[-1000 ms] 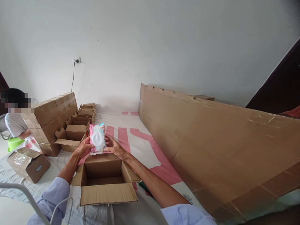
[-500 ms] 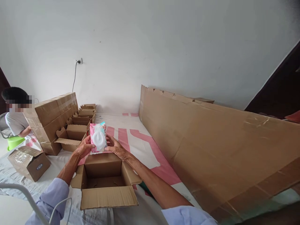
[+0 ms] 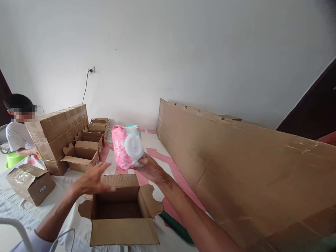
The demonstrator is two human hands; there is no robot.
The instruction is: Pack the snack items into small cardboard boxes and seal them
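Note:
My right hand (image 3: 152, 168) grips a pink and teal pack of wet wipes (image 3: 123, 147) with a white oval lid, holding it by its lower right corner in the air. My left hand (image 3: 96, 179) is apart from the pack, fingers stretched and thumb spread, with nothing in it. Below both hands an open cardboard box (image 3: 124, 232) stands with its flaps folded outward. The part of its inside that shows is bare cardboard.
Several open boxes (image 3: 83, 152) line up at the left, beside a stack of taped boxes (image 3: 54, 129). A closed box (image 3: 31, 183) lies nearer. A person (image 3: 19, 134) sits far left. A tall cardboard panel (image 3: 236, 168) runs along the right.
My left hand has let go of the wipes pack and dropped down to the left. My right hand has moved the pack to the right and turned it, so its pink side shows more.

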